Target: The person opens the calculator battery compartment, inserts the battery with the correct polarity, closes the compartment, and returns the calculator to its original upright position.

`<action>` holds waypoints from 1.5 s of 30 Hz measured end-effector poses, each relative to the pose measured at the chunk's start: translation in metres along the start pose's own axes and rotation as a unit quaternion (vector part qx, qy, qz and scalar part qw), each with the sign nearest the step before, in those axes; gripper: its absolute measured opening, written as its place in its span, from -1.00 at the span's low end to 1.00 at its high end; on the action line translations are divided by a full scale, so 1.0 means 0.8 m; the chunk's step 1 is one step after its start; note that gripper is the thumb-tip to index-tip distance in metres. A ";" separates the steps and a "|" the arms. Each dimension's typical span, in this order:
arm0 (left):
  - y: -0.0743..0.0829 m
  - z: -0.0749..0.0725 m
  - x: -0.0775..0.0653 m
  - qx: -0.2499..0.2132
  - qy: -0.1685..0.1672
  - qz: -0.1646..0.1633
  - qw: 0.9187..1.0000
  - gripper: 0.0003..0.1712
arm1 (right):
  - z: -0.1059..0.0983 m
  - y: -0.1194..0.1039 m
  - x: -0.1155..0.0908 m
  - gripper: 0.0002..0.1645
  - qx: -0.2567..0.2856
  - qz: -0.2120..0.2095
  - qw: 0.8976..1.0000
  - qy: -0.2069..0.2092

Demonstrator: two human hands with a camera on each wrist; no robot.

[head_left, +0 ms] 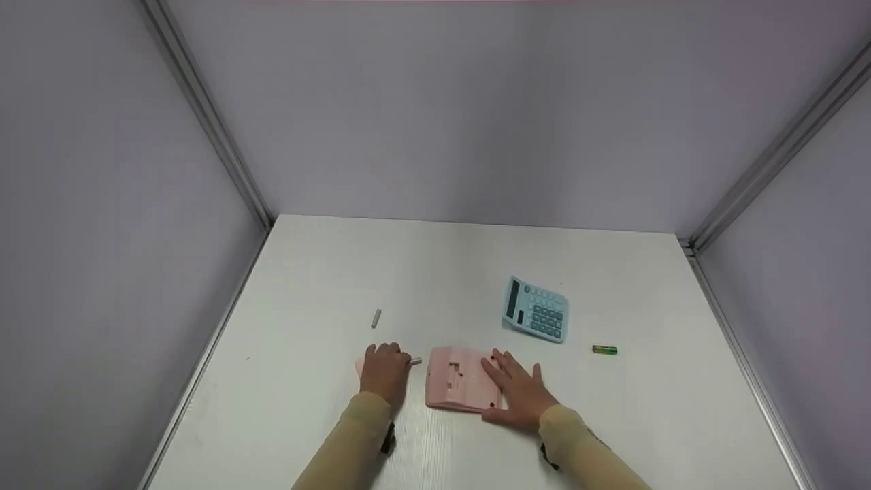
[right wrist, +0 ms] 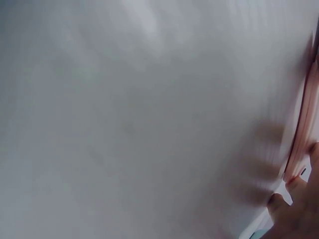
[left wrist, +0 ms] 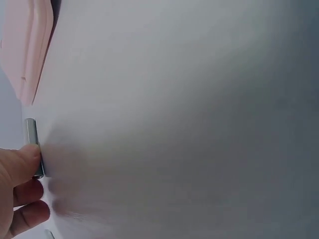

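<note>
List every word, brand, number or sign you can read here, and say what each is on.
No text is readable.
Blue calculator: key marks too small and blurred.
Green battery: any print too small.
Pink device: no legible marking.
Silver cylinder in the left hand: no legible marking.

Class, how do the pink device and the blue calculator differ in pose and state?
The pink device lies back up, showing an open slot; the blue calculator lies face up, showing keys and display. The right hand rests on the pink device, while neither hand touches the blue calculator. The pink device is nearer the person than the blue calculator. Both lie on the white table.
</note>
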State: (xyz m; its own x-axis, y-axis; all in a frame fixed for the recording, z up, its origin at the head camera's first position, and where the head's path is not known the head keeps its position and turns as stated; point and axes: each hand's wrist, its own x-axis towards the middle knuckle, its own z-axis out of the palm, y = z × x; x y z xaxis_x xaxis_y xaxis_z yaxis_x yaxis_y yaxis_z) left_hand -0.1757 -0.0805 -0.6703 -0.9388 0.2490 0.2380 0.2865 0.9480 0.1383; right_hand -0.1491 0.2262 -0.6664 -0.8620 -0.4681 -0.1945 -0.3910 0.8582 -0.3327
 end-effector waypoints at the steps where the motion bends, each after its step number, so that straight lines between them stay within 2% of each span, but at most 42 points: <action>1: 0.000 0.000 -0.001 -0.002 0.005 0.000 1.000 -0.93 | 0.000 0.000 0.000 0.25 0.000 -0.001 1.000 0.002; 5: 0.001 -0.001 -0.002 -0.024 0.021 -0.005 0.999 -0.93 | 0.000 0.000 0.000 0.25 0.003 -0.005 1.000 0.004; 9: 0.008 -0.007 -0.001 -0.074 0.063 -0.007 0.995 -0.95 | 0.001 0.001 0.001 0.24 0.004 -0.002 1.000 -0.003; 13: 0.022 -0.019 0.004 -0.145 0.112 -0.005 0.983 -0.95 | 0.002 0.002 0.001 0.24 0.006 0.000 1.000 -0.002; 16: 0.034 -0.029 0.007 -0.196 0.126 -0.013 0.972 -0.94 | 0.002 0.002 0.001 0.24 0.007 -0.002 1.000 0.001; 21: 0.050 -0.047 0.007 -0.261 0.112 -0.035 0.958 -0.89 | 0.001 0.002 -0.001 0.24 0.014 -0.008 1.000 0.004; 26: 0.059 -0.059 0.006 -0.296 0.090 -0.051 0.949 -0.65 | 0.005 0.006 0.001 0.25 0.007 -0.006 1.000 0.002; 29: 0.062 -0.060 0.005 -0.310 0.082 -0.058 0.946 -0.59 | 0.005 0.007 0.002 0.25 0.005 0.001 1.000 -0.004; 36: 0.061 -0.058 0.003 -0.366 0.071 -0.068 0.926 -0.53 | 0.004 0.005 0.002 0.26 0.005 0.003 1.000 -0.015; 40: 0.061 -0.057 0.002 -0.377 0.074 -0.068 0.921 -0.59 | 0.005 0.005 0.003 0.26 -0.002 -0.002 1.000 -0.007; 45: 0.063 -0.057 0.002 -0.397 0.051 -0.077 0.913 -0.56 | 0.007 0.005 0.002 0.25 -0.001 -0.005 1.000 0.001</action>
State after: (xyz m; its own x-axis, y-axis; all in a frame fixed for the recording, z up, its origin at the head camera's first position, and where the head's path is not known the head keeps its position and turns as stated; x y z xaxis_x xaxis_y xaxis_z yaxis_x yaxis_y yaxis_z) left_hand -0.1538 -0.0413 -0.6189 -0.9685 0.0668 0.2397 0.2390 0.5176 0.8216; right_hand -0.1505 0.2278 -0.6737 -0.8583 -0.4770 -0.1893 -0.4012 0.8536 -0.3323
